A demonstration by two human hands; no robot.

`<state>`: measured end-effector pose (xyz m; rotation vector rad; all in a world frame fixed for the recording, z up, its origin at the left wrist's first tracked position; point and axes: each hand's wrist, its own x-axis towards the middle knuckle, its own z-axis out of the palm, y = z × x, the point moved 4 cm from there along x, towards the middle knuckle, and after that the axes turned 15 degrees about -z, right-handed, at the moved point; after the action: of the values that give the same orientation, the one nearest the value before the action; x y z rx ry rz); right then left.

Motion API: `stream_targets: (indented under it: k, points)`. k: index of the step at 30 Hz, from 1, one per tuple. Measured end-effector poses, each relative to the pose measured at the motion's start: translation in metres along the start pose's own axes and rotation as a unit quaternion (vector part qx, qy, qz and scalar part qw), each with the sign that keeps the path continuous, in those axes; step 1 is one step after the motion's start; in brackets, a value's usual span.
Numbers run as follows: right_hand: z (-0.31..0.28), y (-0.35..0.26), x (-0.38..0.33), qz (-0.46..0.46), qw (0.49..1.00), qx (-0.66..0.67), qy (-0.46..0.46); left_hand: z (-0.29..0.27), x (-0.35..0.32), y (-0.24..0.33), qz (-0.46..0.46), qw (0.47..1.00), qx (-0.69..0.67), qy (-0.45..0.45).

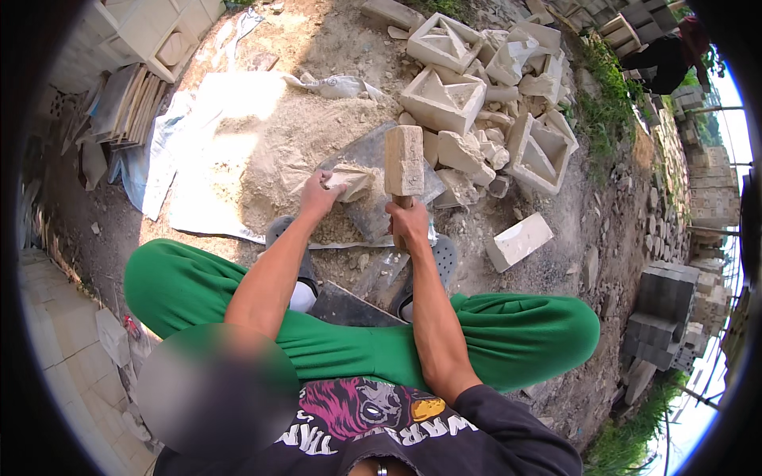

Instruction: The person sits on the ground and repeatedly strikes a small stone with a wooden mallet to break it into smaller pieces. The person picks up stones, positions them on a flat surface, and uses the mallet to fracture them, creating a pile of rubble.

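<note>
My right hand [408,224] is closed around the short handle of a mallet [405,159], whose blocky, dust-coated head stands upright above the fist. To its left, my left hand [321,197] grips the near edge of a pale, angular block piece [349,181] with ridged sides. That piece rests over a dusty grey slab [381,206] lying between my feet. The mallet head is apart from the piece, a little to its right. Fingers of the left hand are partly hidden behind the piece.
Cast blocks with triangular recesses [444,99] and broken chunks are heaped at the far right. A loose rectangular block [522,241] lies right of my foot. Pale powder covers a sheet [230,143] at left, near stacked boards [131,107]. Grey blocks [660,313] stand at the right edge.
</note>
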<state>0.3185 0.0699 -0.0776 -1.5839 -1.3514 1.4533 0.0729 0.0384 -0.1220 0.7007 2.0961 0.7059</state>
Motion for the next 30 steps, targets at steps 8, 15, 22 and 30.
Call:
stream_targets:
  k: [8,15,22,30]
  points:
    - [0.007,0.003,0.006,-0.015,0.999,0.032,-0.028,0.002,0.007,0.003,-0.002,1.0,-0.009,-0.025]
    - [0.001,-0.016,0.003,-0.019,0.998,-0.055,-0.023,0.0,0.01,-0.002,0.004,1.0,0.024,-0.002]
    - [0.008,-0.04,0.008,-0.086,0.996,-0.016,0.031,0.002,0.01,-0.003,-0.004,1.0,-0.004,-0.023]
    - [0.005,0.012,0.014,0.007,0.994,-0.093,-0.058,0.002,0.011,0.002,0.004,0.999,0.04,-0.005]
